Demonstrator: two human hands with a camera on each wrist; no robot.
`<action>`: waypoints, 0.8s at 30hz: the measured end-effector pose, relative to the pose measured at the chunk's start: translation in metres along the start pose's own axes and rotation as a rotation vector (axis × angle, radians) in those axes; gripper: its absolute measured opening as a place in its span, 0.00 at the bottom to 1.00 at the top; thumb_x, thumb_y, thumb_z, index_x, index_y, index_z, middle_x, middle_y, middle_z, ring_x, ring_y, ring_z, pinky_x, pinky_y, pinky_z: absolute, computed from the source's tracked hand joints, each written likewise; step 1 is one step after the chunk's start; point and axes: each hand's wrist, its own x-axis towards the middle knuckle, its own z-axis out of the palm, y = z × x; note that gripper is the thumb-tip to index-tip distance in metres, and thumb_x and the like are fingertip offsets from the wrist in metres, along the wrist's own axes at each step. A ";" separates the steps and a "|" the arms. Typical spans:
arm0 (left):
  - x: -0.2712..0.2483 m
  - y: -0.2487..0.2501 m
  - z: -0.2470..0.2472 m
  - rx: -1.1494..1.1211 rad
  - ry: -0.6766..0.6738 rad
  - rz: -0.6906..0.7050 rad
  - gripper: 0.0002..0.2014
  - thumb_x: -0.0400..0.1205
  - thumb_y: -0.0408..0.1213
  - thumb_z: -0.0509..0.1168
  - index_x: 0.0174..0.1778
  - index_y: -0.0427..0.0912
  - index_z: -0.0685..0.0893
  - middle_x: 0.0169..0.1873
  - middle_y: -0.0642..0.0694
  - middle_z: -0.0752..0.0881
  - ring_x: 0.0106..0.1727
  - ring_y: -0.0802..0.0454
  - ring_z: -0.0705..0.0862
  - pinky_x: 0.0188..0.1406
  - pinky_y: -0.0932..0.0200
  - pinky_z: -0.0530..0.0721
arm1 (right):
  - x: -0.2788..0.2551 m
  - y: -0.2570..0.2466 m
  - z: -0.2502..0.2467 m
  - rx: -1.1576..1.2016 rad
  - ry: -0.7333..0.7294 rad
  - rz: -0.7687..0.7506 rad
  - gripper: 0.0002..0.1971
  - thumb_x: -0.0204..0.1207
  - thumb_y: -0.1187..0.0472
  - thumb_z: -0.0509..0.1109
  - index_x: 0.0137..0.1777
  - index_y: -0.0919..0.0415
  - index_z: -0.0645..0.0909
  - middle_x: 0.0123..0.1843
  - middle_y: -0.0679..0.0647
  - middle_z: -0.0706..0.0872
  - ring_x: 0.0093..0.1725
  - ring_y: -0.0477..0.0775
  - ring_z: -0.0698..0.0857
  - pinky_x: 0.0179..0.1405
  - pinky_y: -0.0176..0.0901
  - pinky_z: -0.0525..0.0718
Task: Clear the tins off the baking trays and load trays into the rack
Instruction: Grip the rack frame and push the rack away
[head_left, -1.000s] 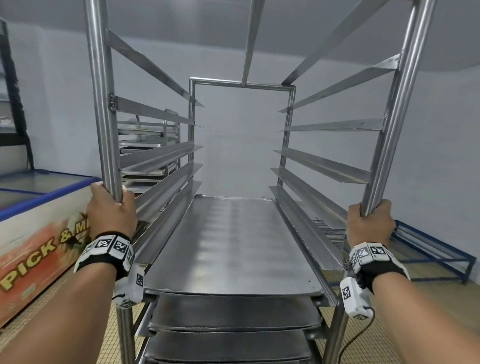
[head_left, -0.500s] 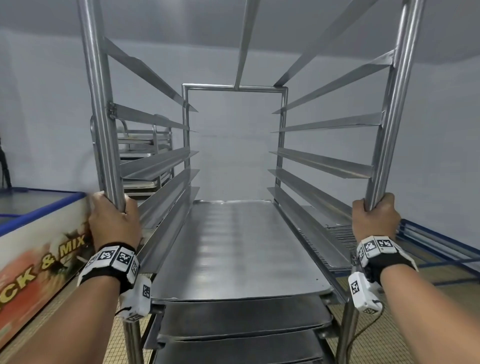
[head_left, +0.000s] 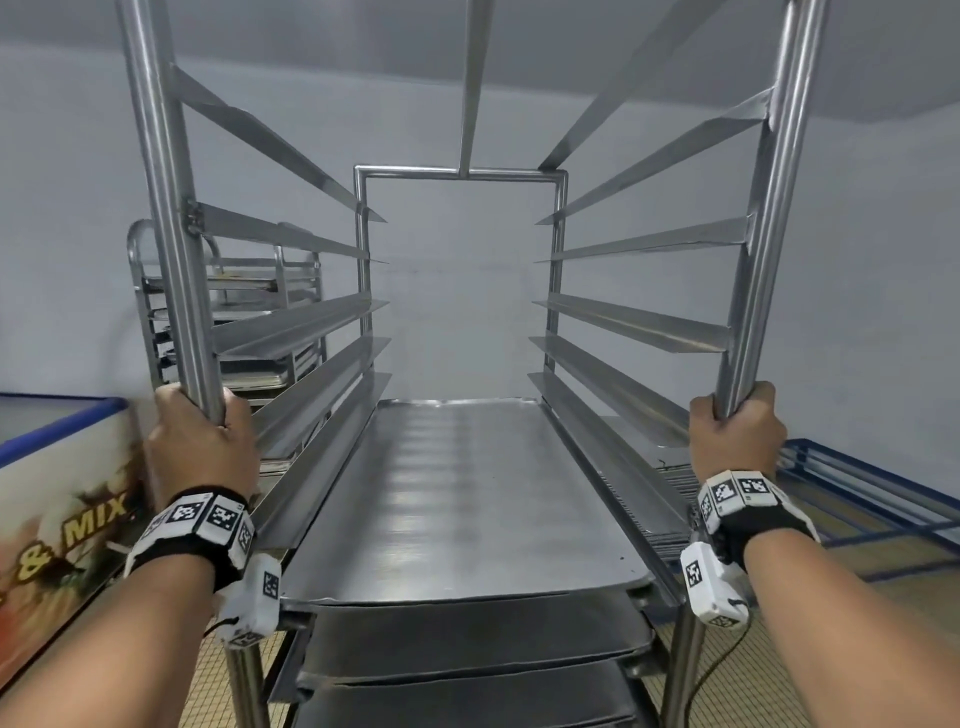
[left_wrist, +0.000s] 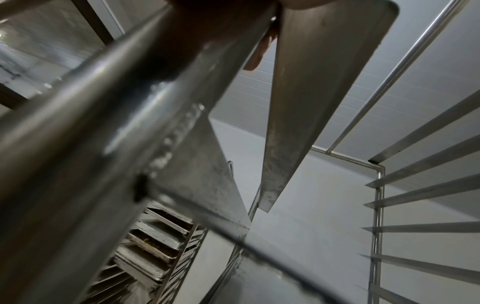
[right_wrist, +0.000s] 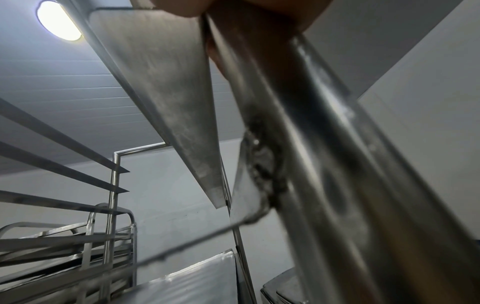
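A tall steel tray rack (head_left: 457, 171) fills the head view, with angled runners on both sides. A flat baking tray (head_left: 467, 499) lies on the runners at waist height, with two more trays (head_left: 472, 636) stacked on levels below. My left hand (head_left: 200, 441) grips the rack's front left post (head_left: 166, 223). My right hand (head_left: 737, 436) grips the front right post (head_left: 769, 223). The wrist views show each post (left_wrist: 85, 127) (right_wrist: 319, 144) close up, with my fingertips (left_wrist: 255, 57) curled round it. No tins are in view.
A second steel rack (head_left: 234, 312) holding trays stands behind on the left, also in the left wrist view (left_wrist: 155, 242). A chest freezer (head_left: 57, 499) with printed lettering sits at the left. A low blue metal frame (head_left: 872, 499) lies on the right. The floor is tiled.
The rack and my view have shifted: the freezer slid further left and the second rack behind came more into sight. Both hands keep the same grip on the posts.
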 end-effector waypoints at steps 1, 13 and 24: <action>0.005 -0.002 0.008 0.001 -0.003 0.007 0.14 0.87 0.42 0.60 0.60 0.34 0.71 0.36 0.42 0.74 0.38 0.42 0.76 0.31 0.51 0.73 | 0.002 0.002 0.009 -0.007 0.010 -0.002 0.11 0.78 0.64 0.69 0.52 0.72 0.73 0.35 0.61 0.78 0.26 0.54 0.72 0.27 0.35 0.65; 0.077 -0.029 0.123 -0.014 -0.020 0.012 0.12 0.87 0.40 0.59 0.59 0.35 0.71 0.39 0.38 0.77 0.41 0.42 0.75 0.39 0.48 0.72 | 0.044 0.026 0.146 0.010 0.012 0.014 0.11 0.78 0.64 0.69 0.52 0.71 0.73 0.34 0.61 0.76 0.24 0.47 0.70 0.25 0.33 0.63; 0.134 -0.051 0.221 0.022 0.022 -0.010 0.13 0.86 0.39 0.62 0.59 0.31 0.73 0.40 0.38 0.76 0.39 0.44 0.73 0.37 0.49 0.70 | 0.090 0.058 0.267 -0.018 -0.008 0.052 0.12 0.77 0.60 0.69 0.52 0.68 0.73 0.35 0.64 0.78 0.34 0.66 0.79 0.36 0.50 0.77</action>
